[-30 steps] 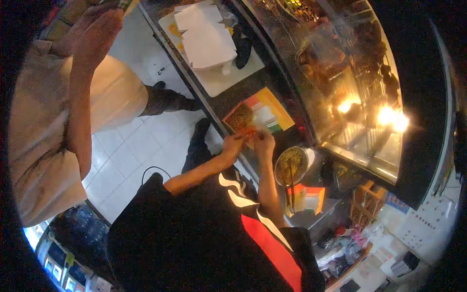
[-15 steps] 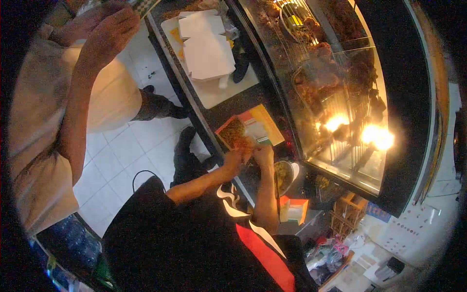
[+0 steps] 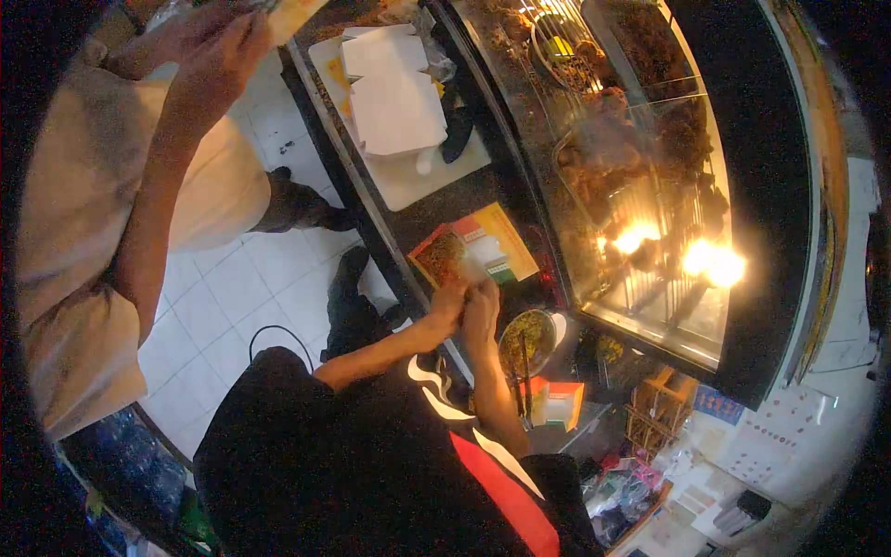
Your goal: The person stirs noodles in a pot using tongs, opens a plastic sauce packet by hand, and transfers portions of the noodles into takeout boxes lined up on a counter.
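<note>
My left hand (image 3: 447, 307) and my right hand (image 3: 480, 314) are close together, fingers pinched, at the near edge of an open takeaway box (image 3: 509, 237) printed red, yellow and green. Brown, crumbly-looking food (image 3: 440, 257) fills the box's left part. A pale blur by the fingertips hides what they pinch. Just right of my right hand stands a round bowl (image 3: 538, 327) of yellow-green food with dark utensil handles (image 3: 524, 381) sticking out towards me. An orange and white open carton (image 3: 560, 405) lies below the bowl.
A flat white box blank (image 3: 394, 97) rests on a white board (image 3: 408, 187) farther along the counter. A lit glass display case (image 3: 640, 213) with browned food runs along the right. At left, close by, stands another person (image 3: 83, 251), hands on a pale yellowish item (image 3: 295, 19).
My right hand has drawn back and left, closer to my left hand, uncovering more of the bowl and its utensil handles. The other person's item has shifted slightly right.
</note>
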`<act>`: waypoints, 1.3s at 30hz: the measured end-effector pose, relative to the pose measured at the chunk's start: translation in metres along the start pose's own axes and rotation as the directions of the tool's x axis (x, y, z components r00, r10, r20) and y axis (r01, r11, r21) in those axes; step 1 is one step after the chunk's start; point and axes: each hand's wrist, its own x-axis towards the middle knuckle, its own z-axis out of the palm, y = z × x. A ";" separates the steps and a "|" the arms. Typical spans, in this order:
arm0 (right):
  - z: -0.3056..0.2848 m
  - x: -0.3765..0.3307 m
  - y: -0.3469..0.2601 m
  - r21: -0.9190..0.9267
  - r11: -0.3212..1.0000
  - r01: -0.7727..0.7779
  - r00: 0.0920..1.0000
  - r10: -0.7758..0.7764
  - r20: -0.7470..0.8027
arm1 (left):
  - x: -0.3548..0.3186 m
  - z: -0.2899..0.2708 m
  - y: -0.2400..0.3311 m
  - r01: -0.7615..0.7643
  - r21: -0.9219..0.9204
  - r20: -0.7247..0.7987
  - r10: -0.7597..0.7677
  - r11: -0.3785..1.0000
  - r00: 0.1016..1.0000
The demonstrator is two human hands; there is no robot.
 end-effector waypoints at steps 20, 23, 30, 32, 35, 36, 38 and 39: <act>0.019 0.063 0.151 -0.557 0.551 0.621 0.710 -0.095 0.698 | 0.008 -0.023 0.006 -0.080 0.206 0.059 0.070 0.975 0.996; 0.020 0.062 0.129 -0.207 0.970 -0.125 0.806 0.221 0.549 | 0.015 -0.028 0.002 -0.083 0.244 0.066 0.069 0.966 0.995; 0.034 0.068 0.117 -0.457 0.847 0.272 0.835 0.028 0.550 | 0.050 0.009 -0.038 0.051 0.470 -0.184 0.042 0.881 0.982; 0.041 0.070 0.107 -0.628 0.467 0.622 0.722 -0.031 0.692 | 0.020 -0.019 0.002 -0.360 0.606 0.003 0.451 0.709 0.893; 0.044 0.059 0.110 -0.333 0.899 -0.283 0.905 0.365 0.217 | -0.007 -0.020 0.041 -0.281 0.559 -0.096 0.398 0.780 0.912; 0.043 0.069 0.133 -0.603 0.779 0.170 0.907 0.115 0.405 | -0.011 -0.020 0.048 -0.273 0.548 -0.122 0.398 0.791 0.909; 0.046 0.073 0.124 -0.683 0.462 0.566 0.786 -0.052 0.616 | -0.008 -0.026 0.051 -0.281 0.636 -0.046 0.399 0.719 0.916; 0.049 0.073 0.120 -0.745 0.286 0.603 0.790 -0.085 0.607 | -0.009 -0.027 0.052 -0.280 0.640 -0.048 0.401 0.715 0.915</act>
